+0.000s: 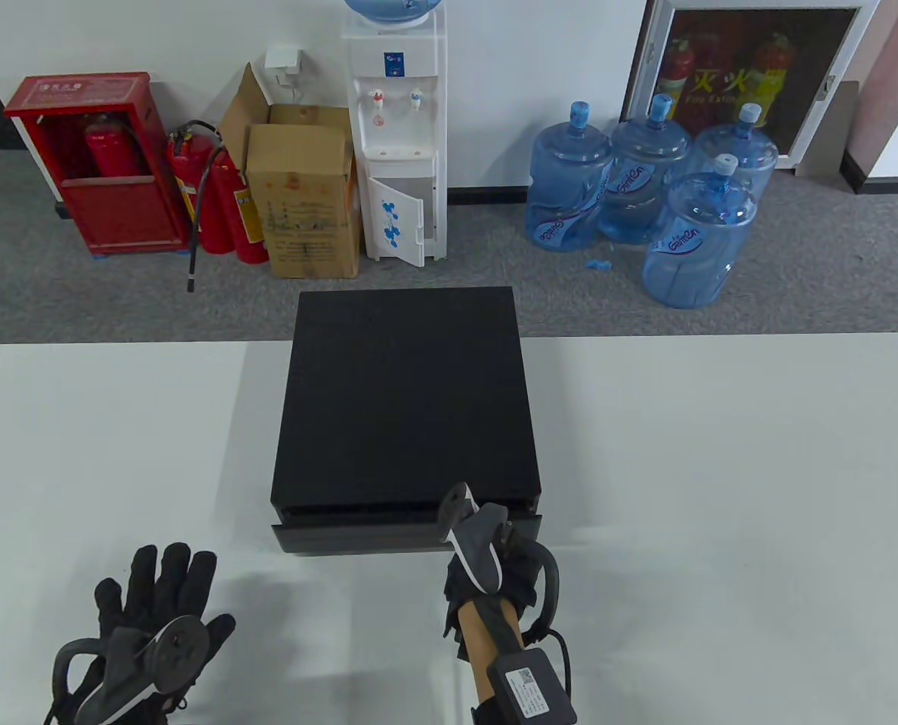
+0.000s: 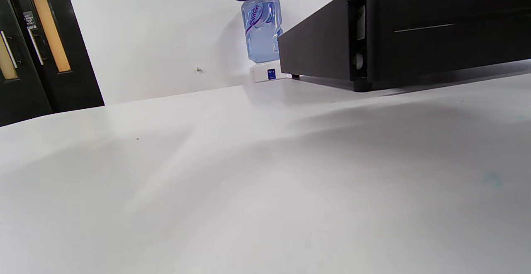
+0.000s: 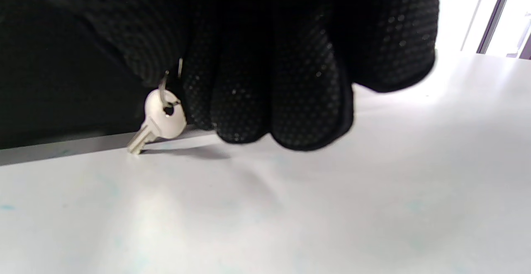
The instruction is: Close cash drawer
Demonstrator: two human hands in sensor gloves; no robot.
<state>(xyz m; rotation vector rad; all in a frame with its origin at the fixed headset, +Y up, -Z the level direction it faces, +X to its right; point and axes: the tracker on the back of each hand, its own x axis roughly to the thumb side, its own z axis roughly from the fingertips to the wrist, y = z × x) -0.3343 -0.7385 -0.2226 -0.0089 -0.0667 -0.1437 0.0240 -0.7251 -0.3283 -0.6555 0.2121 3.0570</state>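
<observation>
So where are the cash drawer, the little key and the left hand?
cash drawer (image 1: 407,532): table view, its front panel.
key (image 3: 159,122): right wrist view, its round head.
left hand (image 1: 154,604): table view, the glove's back.

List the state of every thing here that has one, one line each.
cash drawer: slightly open, a gap still shows
key: hanging on its ring at the drawer front
right hand: at the drawer front, fingers bunched by the key
left hand: flat on the table, fingers spread
</observation>
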